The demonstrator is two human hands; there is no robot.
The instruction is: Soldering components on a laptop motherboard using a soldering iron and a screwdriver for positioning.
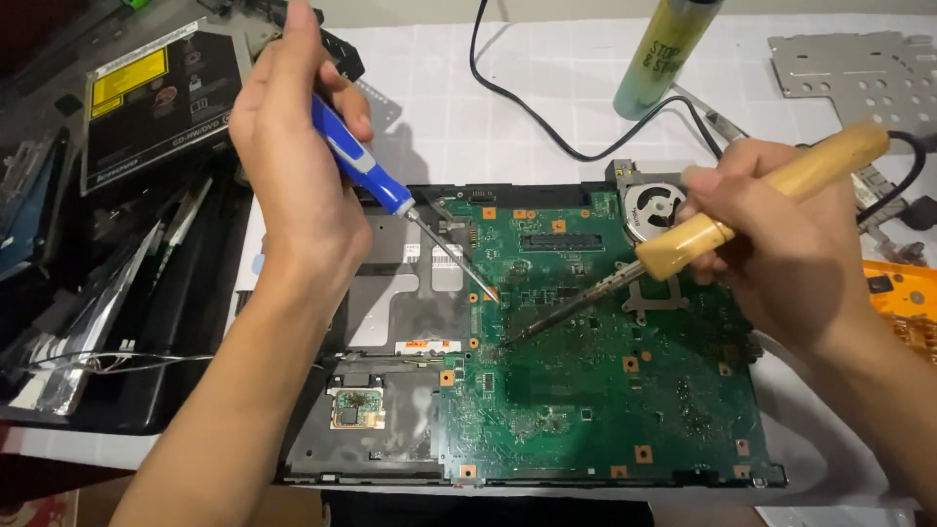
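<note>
My left hand [293, 146] grips a blue-handled screwdriver [366, 171], its thin shaft slanting down to the right with the tip at the left edge of a green circuit board [605, 390]. My right hand [771, 234] holds a soldering iron with a wooden handle [761, 200]; its dark metal tip touches the board just below the screwdriver tip. The board sits in a black laptop base [381, 429], with a round fan [652, 207] at its upper right corner.
An optical drive [156, 98] and a heap of dark laptop parts [88, 312] lie at the left. A pale green can [664, 54] stands at the back. A perforated metal plate [859, 73] and an orange part [903, 293] lie at the right. A black cable [547, 127] crosses the white tabletop.
</note>
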